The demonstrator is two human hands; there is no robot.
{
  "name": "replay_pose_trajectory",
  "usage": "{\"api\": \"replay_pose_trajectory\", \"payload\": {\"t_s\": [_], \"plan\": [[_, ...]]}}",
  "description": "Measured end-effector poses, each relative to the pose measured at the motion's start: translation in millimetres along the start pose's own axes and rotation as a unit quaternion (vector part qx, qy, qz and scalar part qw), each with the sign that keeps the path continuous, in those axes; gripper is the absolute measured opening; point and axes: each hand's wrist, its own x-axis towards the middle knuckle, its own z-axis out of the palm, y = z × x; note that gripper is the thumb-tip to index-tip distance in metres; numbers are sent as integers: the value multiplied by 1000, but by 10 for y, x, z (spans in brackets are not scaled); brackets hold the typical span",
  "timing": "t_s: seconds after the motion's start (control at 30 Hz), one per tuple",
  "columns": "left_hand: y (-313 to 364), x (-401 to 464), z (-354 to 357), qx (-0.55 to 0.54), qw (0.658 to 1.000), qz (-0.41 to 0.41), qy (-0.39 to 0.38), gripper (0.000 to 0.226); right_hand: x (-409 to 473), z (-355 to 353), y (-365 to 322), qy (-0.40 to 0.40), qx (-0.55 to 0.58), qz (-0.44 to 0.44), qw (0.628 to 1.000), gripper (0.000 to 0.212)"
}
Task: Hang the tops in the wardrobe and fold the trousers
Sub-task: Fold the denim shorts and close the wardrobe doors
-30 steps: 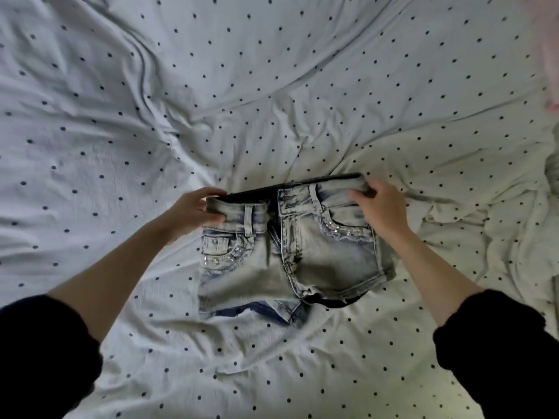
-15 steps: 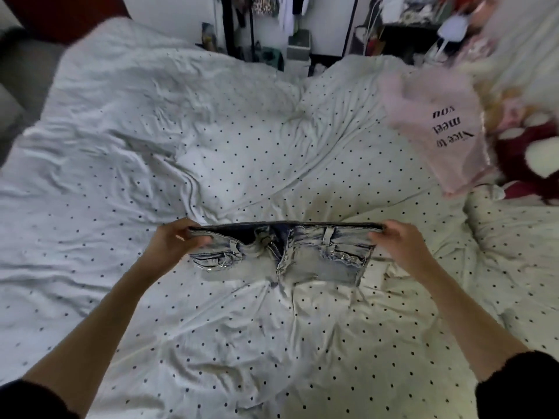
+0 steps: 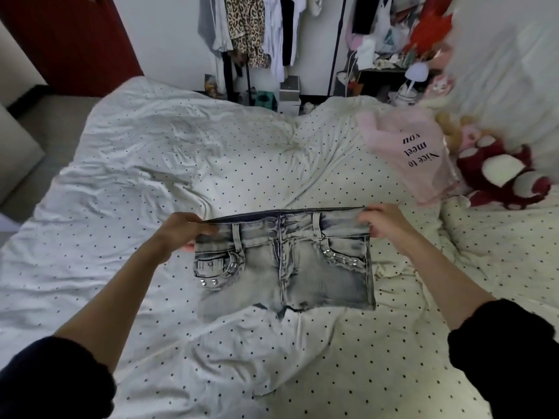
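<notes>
Pale washed denim shorts (image 3: pixel 302 273) with studs at the pockets hang spread out, front facing me, above the dotted bed sheet (image 3: pixel 151 176). My left hand (image 3: pixel 178 232) grips the left end of the waistband. My right hand (image 3: pixel 384 222) pinches the right end. The waistband is stretched level between both hands and the legs hang down. A pink top (image 3: pixel 414 158) printed "Nice to meet you" lies on the bed at the far right.
An open clothes rail (image 3: pixel 251 28) with hanging garments stands beyond the bed's far end. A red and white plush toy (image 3: pixel 499 176) lies at the right. Cluttered shelves (image 3: pixel 393 55) and a small lamp (image 3: pixel 416 74) are at the back right.
Both hands lifted the shorts off the sheet and pulled the waistband wide and flat. My head tilted up, bringing the clothes rail and room into view.
</notes>
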Motion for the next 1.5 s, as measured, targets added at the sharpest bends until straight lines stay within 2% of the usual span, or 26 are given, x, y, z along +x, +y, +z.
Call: {"api": "replay_pose_trajectory", "payload": {"t_s": [0.1, 0.2, 0.37, 0.5, 0.6, 0.7, 0.77, 0.83, 0.93, 1.0, 1.07, 1.13, 1.17, 1.2, 1.27, 1.3, 1.37, 1.43, 1.5], "plan": [[44, -126, 68, -4, 999, -35, -32, 18, -105, 135, -51, -10, -12, 6, 1000, 5], [178, -290, 244, -66, 994, -50, -65, 18, -235, 334, -209, -37, -10, -13, 999, 7], [435, -468, 585, -174, 977, -12, -119, 17, -439, 742, -528, -92, -2, -75, 993, 21], [608, -510, 665, -213, 972, 22, -101, 17, -514, 852, -704, -114, -10, -151, 982, 24], [686, -506, 566, -237, 966, 36, -97, 10, -544, 828, -789, -140, -4, -192, 971, 3], [777, -522, 447, -254, 962, 48, -90, 6, -556, 857, -829, -140, -62, -237, 959, 25], [871, -537, 366, -262, 959, 67, -79, 6, -578, 915, -868, -103, -90, -265, 954, 29], [960, -579, 254, -203, 970, 112, -67, 9, -596, 923, -938, -66, -58, -276, 957, 24], [980, -702, 70, -157, 970, 183, -38, 11, -602, 812, -1063, -68, -26, -279, 958, 11], [889, -785, -74, -99, 965, 239, 35, 6, -618, 745, -1168, -89, -31, -280, 955, 12], [744, -840, -220, 76, 953, 264, 131, 40, -676, 741, -1274, -115, -42, -303, 945, 18], [569, -932, -375, 183, 938, 244, 167, 79, -752, 818, -1367, -144, -71, -331, 930, 24], [477, -965, -424, 170, 946, 226, 157, 94, -782, 848, -1410, -151, -85, -341, 924, 28], [324, -1045, -474, 106, 966, 192, 139, 105, -839, 908, -1462, -161, -96, -351, 918, 31], [-10, -1180, -487, -88, 985, 123, 82, 112, -929, 973, -1561, -175, -92, -364, 910, 33], [-169, -1243, -448, -146, 983, 103, 52, 107, -964, 976, -1608, -185, -78, -367, 908, 32], [-440, -1365, -410, -204, 972, 113, 28, 81, -1067, 1025, -1728, -218, -53, -372, 901, 31], [-553, -1473, -454, -264, 953, 139, 50, 54, -1129, 1113, -1800, -249, -44, -364, 896, 31], [-676, -1571, -579, -286, 942, 162, 73, 42, -1172, 1278, -1827, -277, -55, -345, 895, 33]]}}
